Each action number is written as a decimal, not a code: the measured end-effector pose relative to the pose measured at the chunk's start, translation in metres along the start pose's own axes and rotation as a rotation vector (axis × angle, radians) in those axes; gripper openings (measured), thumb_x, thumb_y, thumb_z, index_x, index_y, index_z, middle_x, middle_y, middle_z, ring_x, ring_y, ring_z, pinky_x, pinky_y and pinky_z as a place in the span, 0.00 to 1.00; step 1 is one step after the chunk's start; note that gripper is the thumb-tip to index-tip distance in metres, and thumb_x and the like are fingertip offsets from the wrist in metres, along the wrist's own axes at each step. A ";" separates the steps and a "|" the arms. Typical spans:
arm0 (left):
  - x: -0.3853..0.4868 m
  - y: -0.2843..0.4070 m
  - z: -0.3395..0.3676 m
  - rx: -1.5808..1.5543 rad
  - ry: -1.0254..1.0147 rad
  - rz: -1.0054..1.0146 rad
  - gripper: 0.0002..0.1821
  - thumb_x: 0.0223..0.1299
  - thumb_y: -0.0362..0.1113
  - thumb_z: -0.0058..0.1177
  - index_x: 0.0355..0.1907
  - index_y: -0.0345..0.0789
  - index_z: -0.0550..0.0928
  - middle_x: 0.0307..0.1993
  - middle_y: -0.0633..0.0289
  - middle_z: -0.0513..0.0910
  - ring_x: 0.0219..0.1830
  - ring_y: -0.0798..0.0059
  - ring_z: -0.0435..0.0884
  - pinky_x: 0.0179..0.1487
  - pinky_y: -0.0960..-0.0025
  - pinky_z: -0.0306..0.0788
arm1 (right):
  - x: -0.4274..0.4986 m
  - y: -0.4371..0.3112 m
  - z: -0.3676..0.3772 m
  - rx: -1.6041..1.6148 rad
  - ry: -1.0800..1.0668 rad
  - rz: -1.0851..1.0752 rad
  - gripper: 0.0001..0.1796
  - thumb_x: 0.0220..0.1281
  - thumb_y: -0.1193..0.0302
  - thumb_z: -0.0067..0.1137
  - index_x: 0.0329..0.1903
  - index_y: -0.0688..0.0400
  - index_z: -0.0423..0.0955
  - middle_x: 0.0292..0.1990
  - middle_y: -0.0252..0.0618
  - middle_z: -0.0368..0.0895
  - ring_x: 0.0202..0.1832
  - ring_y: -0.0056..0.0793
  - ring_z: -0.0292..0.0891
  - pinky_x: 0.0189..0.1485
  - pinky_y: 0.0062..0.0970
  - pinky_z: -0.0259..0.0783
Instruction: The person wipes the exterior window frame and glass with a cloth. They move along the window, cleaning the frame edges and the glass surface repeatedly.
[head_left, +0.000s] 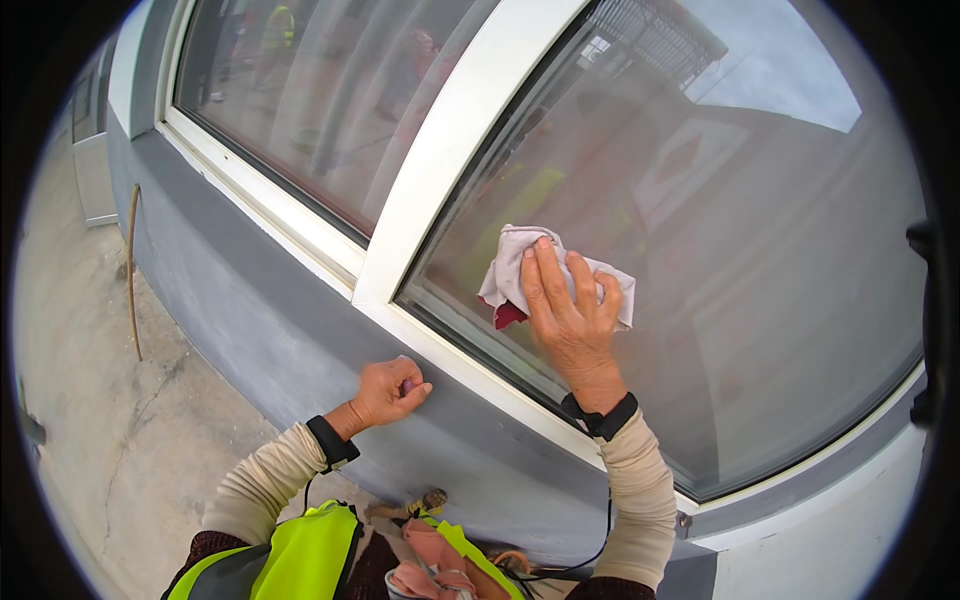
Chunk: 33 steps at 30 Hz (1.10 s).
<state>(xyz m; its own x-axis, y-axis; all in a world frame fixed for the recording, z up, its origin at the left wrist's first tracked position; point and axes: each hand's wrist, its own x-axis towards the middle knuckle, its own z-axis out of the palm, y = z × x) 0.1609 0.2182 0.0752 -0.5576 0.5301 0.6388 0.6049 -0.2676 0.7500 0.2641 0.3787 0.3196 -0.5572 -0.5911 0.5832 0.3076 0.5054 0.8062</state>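
Note:
My right hand presses a folded pale cloth with a dark red underside flat against the right window pane, near its lower left corner. The fingers are spread over the cloth. My left hand is curled over the grey wall ledge below the white window frame. A small purplish bit shows inside its curled fingers, too little to tell what it is. Each wrist has a black band.
Left of the frame's upright is a second pane with a curtain. A thin stick leans by the wall on the concrete ground. At the wall's foot are a wooden-looking handle and dark cables.

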 end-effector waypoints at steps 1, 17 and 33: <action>0.000 -0.001 -0.001 0.004 -0.005 0.002 0.12 0.53 0.33 0.65 0.22 0.38 0.75 0.19 0.65 0.74 0.17 0.75 0.72 0.22 0.71 0.65 | 0.003 -0.010 0.004 0.039 -0.027 -0.044 0.16 0.60 0.67 0.57 0.51 0.49 0.79 0.59 0.28 0.77 0.53 0.30 0.73 0.50 0.39 0.65; 0.002 -0.007 0.000 0.032 -0.014 0.060 0.12 0.54 0.30 0.64 0.22 0.37 0.74 0.19 0.64 0.72 0.16 0.76 0.69 0.22 0.72 0.63 | 0.111 0.083 0.028 -0.056 0.250 0.069 0.18 0.51 0.64 0.65 0.46 0.52 0.78 0.53 0.31 0.79 0.48 0.31 0.74 0.47 0.37 0.64; -0.004 -0.026 0.005 0.095 0.016 0.017 0.14 0.59 0.33 0.62 0.23 0.35 0.71 0.19 0.68 0.67 0.19 0.81 0.60 0.24 0.74 0.55 | -0.022 0.306 -0.086 -0.353 0.312 0.486 0.22 0.56 0.68 0.61 0.54 0.59 0.76 0.53 0.45 0.79 0.51 0.47 0.73 0.53 0.42 0.68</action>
<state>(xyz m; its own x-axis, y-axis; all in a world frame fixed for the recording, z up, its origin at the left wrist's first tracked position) 0.1503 0.2274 0.0525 -0.5549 0.5133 0.6547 0.6653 -0.1986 0.7196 0.4368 0.4927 0.5623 -0.0600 -0.5292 0.8464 0.7301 0.5549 0.3987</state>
